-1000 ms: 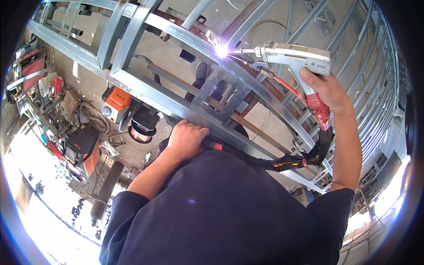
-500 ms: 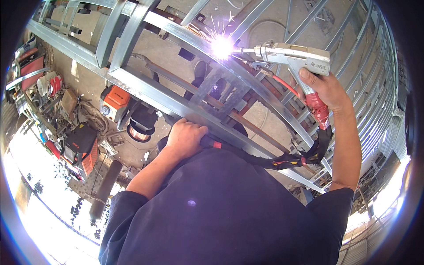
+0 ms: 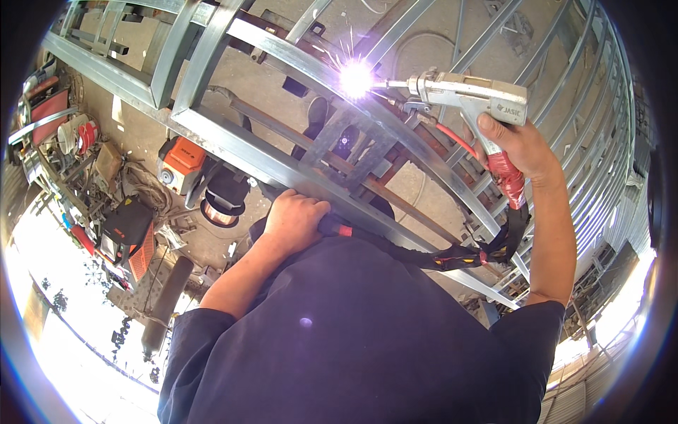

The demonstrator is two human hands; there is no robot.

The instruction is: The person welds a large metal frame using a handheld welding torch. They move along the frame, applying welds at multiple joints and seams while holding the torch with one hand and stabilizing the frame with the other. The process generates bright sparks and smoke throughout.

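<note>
My right hand (image 3: 524, 147) is wrapped round the handle of a grey welding gun (image 3: 474, 90), whose grip is bound in red tape. At its tip a bright violet-white arc (image 3: 356, 79) with sparks burns against a galvanized square tube of the metal frame (image 3: 417, 143). The glare hides the weld spot itself. A black wrapped torch cable (image 3: 452, 258) hangs from the gun and crosses my torso to my left hand (image 3: 293, 220). That hand is closed on the cable by a red band, next to the near frame tube (image 3: 268, 160); its fingertips are partly hidden.
On the floor to the left stand an orange-and-black machine (image 3: 182, 164), a black-and-orange box (image 3: 127, 222) and a dark gas cylinder (image 3: 167, 300). Wire spool (image 3: 221, 212) lies near the frame. Long curved metal bars (image 3: 565, 145) fill the right side.
The gun and arc have shifted very slightly to the right and down along the tube. The spark spray is smaller. My left hand stays almost in place.
</note>
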